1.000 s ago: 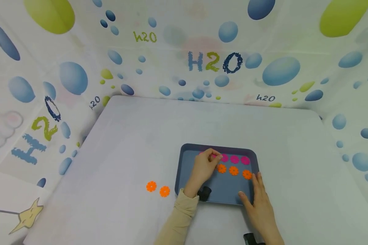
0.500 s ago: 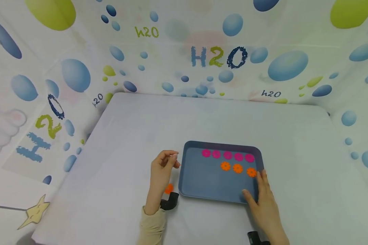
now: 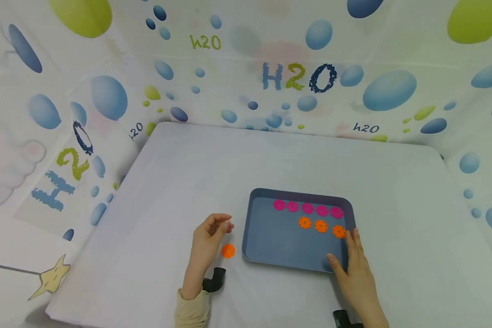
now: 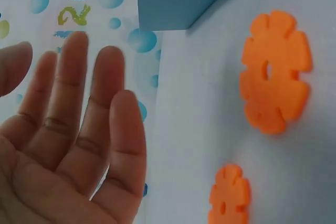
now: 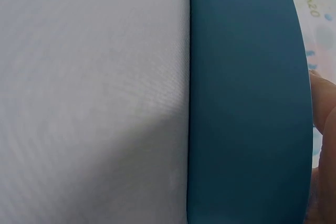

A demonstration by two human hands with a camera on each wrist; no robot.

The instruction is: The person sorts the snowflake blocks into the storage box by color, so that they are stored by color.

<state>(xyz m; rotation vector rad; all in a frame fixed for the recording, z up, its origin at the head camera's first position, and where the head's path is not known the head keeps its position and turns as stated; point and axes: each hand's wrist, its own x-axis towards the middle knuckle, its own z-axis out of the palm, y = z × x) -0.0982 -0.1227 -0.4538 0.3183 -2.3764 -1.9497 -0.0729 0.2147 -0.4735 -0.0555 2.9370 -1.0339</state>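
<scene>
A blue-grey tray [image 3: 287, 255] holds a row of several magenta notched discs [image 3: 307, 208] and, below it, three orange notched discs [image 3: 321, 226]. To the tray's left, my left hand [image 3: 207, 241] hovers over the table, its fingers relaxed and holding nothing. Beside it lies a loose orange disc [image 3: 228, 251]; the left wrist view has two, a nearer orange disc [image 4: 278, 93] and a smaller-looking orange disc [image 4: 230, 198]. My right hand [image 3: 354, 273] rests on the tray's right rim, fingers fairly straight, thumb spread over the near right corner. The right wrist view catches the tray's side wall [image 5: 247, 98].
The white table [image 3: 180, 173] extends around the tray on all sides. A printed curtain [image 3: 229, 68] with coloured drops hangs along the back and sides. Black wrist mounts [image 3: 215, 280] sit on both wrists.
My left hand has left the tray and moved left towards the loose orange discs, then slightly nearer to me. The right hand stays on the tray's rim.
</scene>
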